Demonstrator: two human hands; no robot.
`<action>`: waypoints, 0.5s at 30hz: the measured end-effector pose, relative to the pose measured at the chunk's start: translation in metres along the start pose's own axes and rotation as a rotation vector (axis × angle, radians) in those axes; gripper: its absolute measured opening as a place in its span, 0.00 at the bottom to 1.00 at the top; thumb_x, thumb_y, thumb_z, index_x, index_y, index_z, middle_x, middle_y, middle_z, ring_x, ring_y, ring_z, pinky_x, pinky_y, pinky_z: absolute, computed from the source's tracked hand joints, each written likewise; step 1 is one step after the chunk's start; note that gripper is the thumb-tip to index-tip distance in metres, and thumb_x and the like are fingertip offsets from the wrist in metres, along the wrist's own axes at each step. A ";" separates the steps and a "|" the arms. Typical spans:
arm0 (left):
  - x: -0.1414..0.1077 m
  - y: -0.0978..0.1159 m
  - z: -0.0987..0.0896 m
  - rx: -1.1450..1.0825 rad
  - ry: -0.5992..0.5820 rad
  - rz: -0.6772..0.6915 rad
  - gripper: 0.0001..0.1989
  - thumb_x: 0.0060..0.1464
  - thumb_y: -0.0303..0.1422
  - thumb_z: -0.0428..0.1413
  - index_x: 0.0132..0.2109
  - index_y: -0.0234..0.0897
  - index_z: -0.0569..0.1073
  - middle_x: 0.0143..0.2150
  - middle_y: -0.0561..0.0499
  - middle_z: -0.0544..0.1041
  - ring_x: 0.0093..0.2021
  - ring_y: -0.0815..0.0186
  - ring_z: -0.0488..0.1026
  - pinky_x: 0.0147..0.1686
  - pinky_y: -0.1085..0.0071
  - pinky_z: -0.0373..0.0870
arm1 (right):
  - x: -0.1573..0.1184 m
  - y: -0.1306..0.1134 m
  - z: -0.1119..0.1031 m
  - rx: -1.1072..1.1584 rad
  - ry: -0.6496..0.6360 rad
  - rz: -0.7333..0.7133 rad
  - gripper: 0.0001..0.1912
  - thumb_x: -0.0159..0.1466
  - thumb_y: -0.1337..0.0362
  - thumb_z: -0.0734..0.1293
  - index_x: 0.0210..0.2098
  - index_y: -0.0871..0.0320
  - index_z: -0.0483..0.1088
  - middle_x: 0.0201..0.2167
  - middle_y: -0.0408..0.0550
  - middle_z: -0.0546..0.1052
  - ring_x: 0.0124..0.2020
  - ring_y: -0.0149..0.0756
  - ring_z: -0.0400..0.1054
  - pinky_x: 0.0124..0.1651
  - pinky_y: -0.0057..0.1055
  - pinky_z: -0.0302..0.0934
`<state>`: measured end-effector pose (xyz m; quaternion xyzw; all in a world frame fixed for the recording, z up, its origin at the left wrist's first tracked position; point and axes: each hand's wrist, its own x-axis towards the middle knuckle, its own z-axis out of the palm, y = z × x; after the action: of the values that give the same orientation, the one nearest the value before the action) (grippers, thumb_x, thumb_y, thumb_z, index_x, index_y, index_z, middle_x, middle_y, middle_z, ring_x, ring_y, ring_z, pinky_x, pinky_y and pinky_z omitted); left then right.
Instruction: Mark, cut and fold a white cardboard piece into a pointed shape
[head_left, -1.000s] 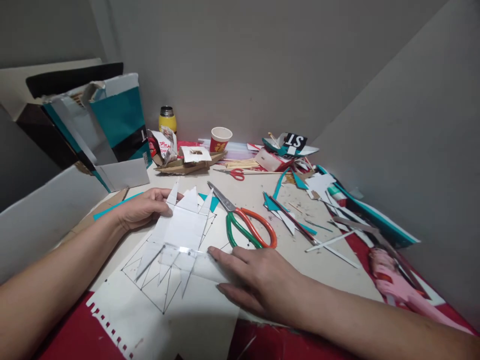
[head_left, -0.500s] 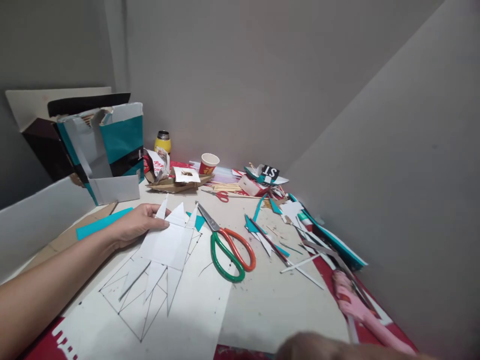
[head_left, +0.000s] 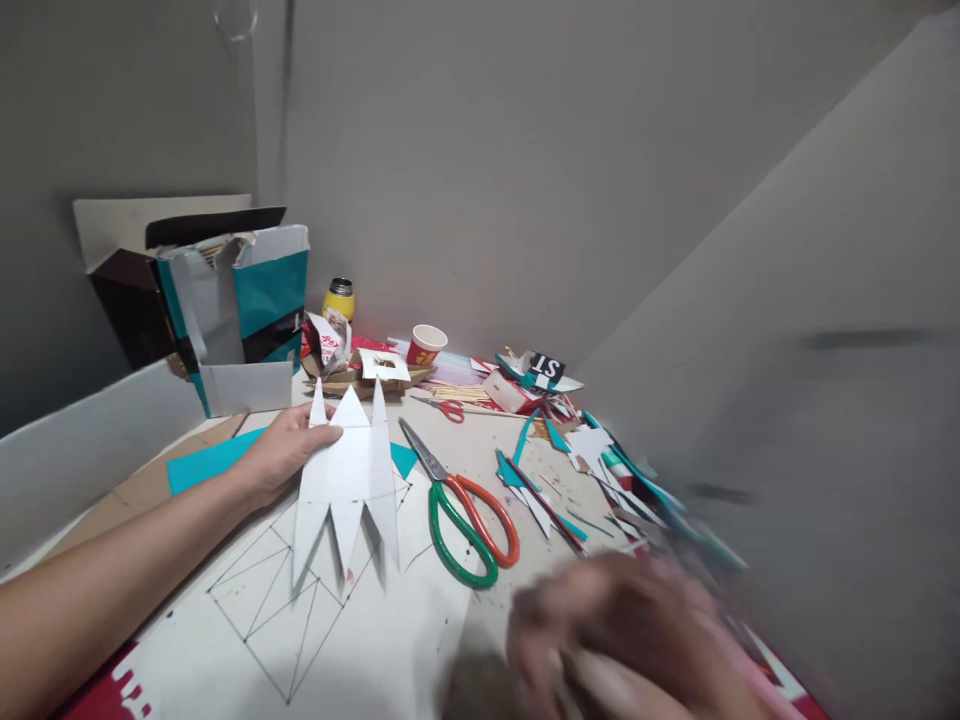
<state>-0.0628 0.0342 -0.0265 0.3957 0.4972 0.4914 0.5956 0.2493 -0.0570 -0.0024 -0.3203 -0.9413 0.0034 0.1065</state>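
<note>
My left hand [head_left: 289,450] pinches a white card cutout [head_left: 346,465] at its upper left edge, thumb in front and fingers behind. Pointed triangular flaps stick out from the top and bottom of the cutout, with fold lines across it. Beneath it lies a white sheet [head_left: 360,660] with triangles drawn in black lines. Large scissors [head_left: 465,520] with one green and one orange handle rest just right of the cutout, blades slightly apart. My right hand [head_left: 607,630] is smeared by motion at the bottom right; whether its fingers hold anything is unclear. Something pink [head_left: 750,655] shows behind it.
A cut-up teal and white carton [head_left: 270,295] stands at the left. Towards the back are a yellow bottle [head_left: 339,300], a paper cup [head_left: 427,346] and small red scissors [head_left: 451,410]. Teal and white scraps [head_left: 525,490] litter the right side, beside the grey wall [head_left: 750,350].
My left hand has turned the cutout more upright, its lower points swinging right. My right hand has come up into view from the bottom edge. The whole view has shifted slightly.
</note>
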 end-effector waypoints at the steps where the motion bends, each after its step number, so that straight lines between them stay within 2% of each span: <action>1: -0.001 0.001 0.002 -0.001 0.044 0.033 0.10 0.44 0.31 0.63 0.36 0.38 0.74 0.27 0.54 0.79 0.26 0.64 0.75 0.26 0.73 0.68 | 0.007 0.000 0.003 0.025 0.025 0.069 0.26 0.68 0.65 0.55 0.64 0.46 0.55 0.40 0.51 0.80 0.36 0.44 0.76 0.30 0.35 0.71; 3: -0.005 0.004 0.005 -0.004 0.125 0.100 0.10 0.44 0.31 0.62 0.37 0.39 0.73 0.27 0.56 0.78 0.26 0.65 0.75 0.27 0.73 0.68 | 0.019 0.004 0.011 0.098 0.062 0.186 0.25 0.68 0.69 0.53 0.63 0.57 0.55 0.36 0.54 0.80 0.32 0.40 0.76 0.30 0.32 0.70; 4: -0.007 0.005 0.007 -0.007 0.162 0.131 0.10 0.44 0.31 0.62 0.37 0.39 0.72 0.27 0.56 0.78 0.27 0.65 0.75 0.28 0.73 0.69 | 0.023 0.008 0.015 0.173 0.042 0.229 0.24 0.66 0.69 0.54 0.61 0.59 0.58 0.33 0.52 0.80 0.28 0.39 0.75 0.29 0.31 0.70; 5: -0.009 0.007 0.008 -0.010 0.195 0.160 0.11 0.44 0.32 0.62 0.37 0.40 0.72 0.28 0.57 0.78 0.28 0.64 0.75 0.29 0.73 0.69 | 0.025 0.012 0.019 0.211 0.024 0.265 0.23 0.65 0.69 0.55 0.59 0.61 0.61 0.34 0.53 0.80 0.29 0.40 0.75 0.31 0.33 0.71; 7: -0.013 0.011 0.011 -0.017 0.251 0.207 0.12 0.44 0.33 0.62 0.38 0.40 0.71 0.28 0.57 0.78 0.30 0.63 0.76 0.30 0.72 0.69 | 0.025 0.022 0.025 0.230 0.031 0.321 0.23 0.63 0.68 0.57 0.57 0.63 0.64 0.40 0.57 0.80 0.33 0.43 0.76 0.35 0.38 0.72; 10: -0.018 0.016 0.015 -0.032 0.314 0.253 0.13 0.44 0.33 0.62 0.38 0.40 0.70 0.29 0.57 0.78 0.31 0.62 0.76 0.30 0.72 0.69 | 0.019 0.033 0.024 0.220 0.024 0.397 0.23 0.66 0.66 0.56 0.59 0.61 0.63 0.42 0.57 0.80 0.35 0.44 0.77 0.37 0.40 0.72; 13: -0.024 0.019 0.018 -0.060 0.336 0.284 0.14 0.45 0.33 0.62 0.40 0.39 0.70 0.32 0.55 0.79 0.35 0.61 0.77 0.33 0.72 0.70 | 0.018 0.034 0.018 0.176 -0.005 0.383 0.21 0.65 0.65 0.59 0.56 0.59 0.67 0.45 0.58 0.79 0.41 0.47 0.76 0.42 0.44 0.71; 15: -0.029 0.021 0.022 -0.081 0.322 0.296 0.15 0.47 0.34 0.62 0.42 0.40 0.70 0.33 0.54 0.79 0.37 0.59 0.77 0.35 0.71 0.71 | 0.023 0.031 0.015 0.203 0.039 0.318 0.21 0.63 0.64 0.62 0.56 0.61 0.68 0.50 0.62 0.76 0.49 0.51 0.72 0.49 0.49 0.68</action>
<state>-0.0461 0.0106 0.0040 0.3567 0.5023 0.6496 0.4454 0.2475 -0.0174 -0.0151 -0.4528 -0.8713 0.1091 0.1544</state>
